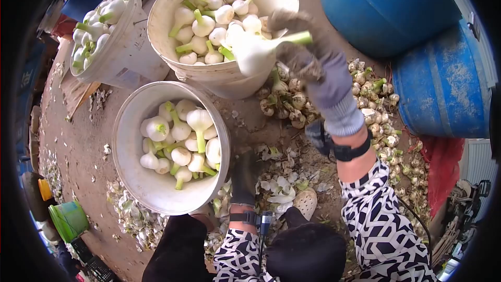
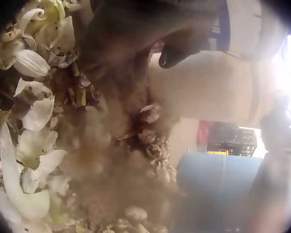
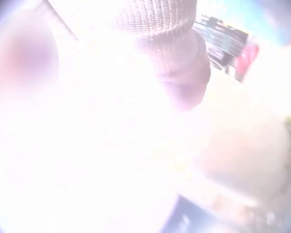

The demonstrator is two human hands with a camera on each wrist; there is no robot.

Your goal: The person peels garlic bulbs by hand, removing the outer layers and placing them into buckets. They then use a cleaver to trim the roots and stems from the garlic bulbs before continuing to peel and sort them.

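Note:
My right hand (image 1: pixel 318 57), in a dirty grey glove, is raised over the large bucket's right rim. Between its thumb and fingers it pinches the green stem of a garlic bulb (image 1: pixel 253 52), whose white head points left over the bucket. Glare whites out most of the right wrist view. My left hand (image 1: pixel 242 177), in a dark glove, hangs low beside the smaller bucket (image 1: pixel 119 141), over loose garlic skins (image 2: pixel 36 114). No item shows in it, and its fingers look loosely extended. Trimmed garlic bulbs (image 1: pixel 180 130) lie in the smaller bucket.
The large white bucket (image 1: pixel 162 15) holds many garlic bulbs, as does a tilted pail (image 1: pixel 122 47) at left. A heap of dirty garlic (image 1: pixel 378 125) spreads at right, beside blue barrels (image 1: pixel 443 83). A green bucket (image 1: pixel 69 217) stands at lower left.

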